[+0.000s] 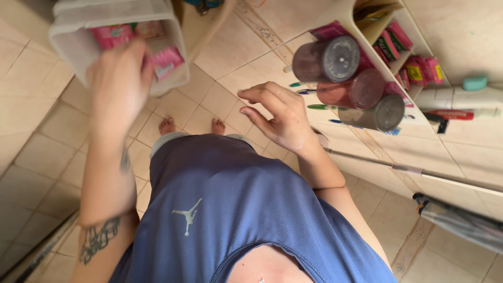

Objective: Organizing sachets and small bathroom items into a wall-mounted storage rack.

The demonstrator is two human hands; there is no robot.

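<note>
Two hands, left hand (119,78) against translucent bin (73,31), fingers blurred, right hand (280,118) empty, fingers apart

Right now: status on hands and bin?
Left hand on clear bin, pink packets inside. Right hand empty, fingers curled, near jars. Nothing between.

Views: one, worn on our head, so no overlap with a second view. Facing: steeply down along our blue shirt (230,209) to our bare feet on the tiled floor (47,141). Range: close; our left hand (119,78) and right hand (277,115) fill the upper middle. Edges: white bin (89,15) upper left, shelf unit (340,13) with three jars (356,89) upper right.
</note>
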